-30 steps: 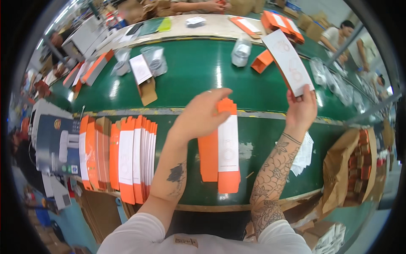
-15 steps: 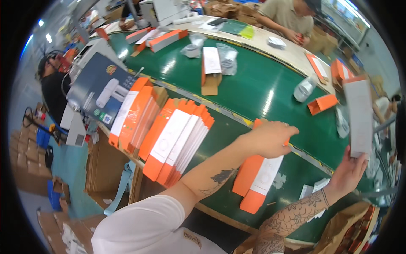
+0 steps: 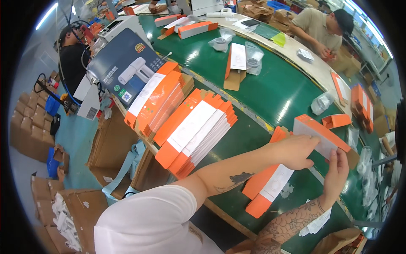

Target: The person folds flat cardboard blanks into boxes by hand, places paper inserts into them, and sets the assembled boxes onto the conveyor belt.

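A long orange-and-white carton (image 3: 323, 137) is tilted above the green table, with a brown end flap sticking out at its lower right. My right hand (image 3: 337, 171) grips the carton's lower edge, thumb and fingers pressed together against it. Against its white face lie the fingertips of my left hand (image 3: 299, 153), the thumb standing apart. Below my left forearm, a short row of orange cartons with a white panel (image 3: 275, 186) lies on the table, partly hidden by the arm.
A thick row of folded orange cartons (image 3: 196, 133) lies to the left, next to a dark printed box (image 3: 127, 70). Bagged parts (image 3: 322, 103) and an open carton (image 3: 237, 61) are across the green surface. A co-worker (image 3: 321, 34) works at the far side.
The carton in my right hand came down and left, from upright to slanted. My left hand moved right, off the short row of cartons and onto this one. The whole view shifted.
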{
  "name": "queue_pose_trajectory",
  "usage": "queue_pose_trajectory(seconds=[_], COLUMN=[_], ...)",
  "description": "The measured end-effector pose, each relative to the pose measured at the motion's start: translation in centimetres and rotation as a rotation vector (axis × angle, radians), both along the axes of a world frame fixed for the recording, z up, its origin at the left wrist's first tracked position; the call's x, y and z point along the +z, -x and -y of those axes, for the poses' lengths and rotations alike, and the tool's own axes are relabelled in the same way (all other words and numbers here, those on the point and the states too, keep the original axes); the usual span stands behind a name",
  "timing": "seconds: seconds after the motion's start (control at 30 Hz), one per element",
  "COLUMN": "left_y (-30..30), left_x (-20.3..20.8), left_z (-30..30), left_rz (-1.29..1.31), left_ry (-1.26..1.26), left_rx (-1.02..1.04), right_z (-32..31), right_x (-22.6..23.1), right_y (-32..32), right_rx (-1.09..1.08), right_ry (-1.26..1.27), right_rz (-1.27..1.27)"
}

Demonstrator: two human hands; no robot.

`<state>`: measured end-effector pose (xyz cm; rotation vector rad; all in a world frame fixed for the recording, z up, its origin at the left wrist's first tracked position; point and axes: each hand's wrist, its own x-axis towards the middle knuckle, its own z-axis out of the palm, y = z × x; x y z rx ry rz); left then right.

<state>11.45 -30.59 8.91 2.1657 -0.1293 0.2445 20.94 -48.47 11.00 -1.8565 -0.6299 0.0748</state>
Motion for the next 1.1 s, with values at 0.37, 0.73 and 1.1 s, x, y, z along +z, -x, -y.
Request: queue_pose_trajectory(seconds=[0.37, 0.73, 1.1], left_y=[0.4, -0.1, 0.4], left_x=[1.3, 0.2, 0.4], left_z=[0.4, 0.0, -0.6], left_rz=[-0.125, -0.076, -0.115], left_ry=[0.0, -0.049, -0.116], left_rx=[-0.104, -0.2, -0.159], right_z=[-1.6, -2.0, -3.1], right_x=[0.5, 1.8, 1.7], right_y=[2.0, 2.8, 4.1], right_rx=[0.036, 0.036, 0.052], right_ry=[0.129, 0.202, -0.323], right_rz=[0.247, 0.291, 0.036])
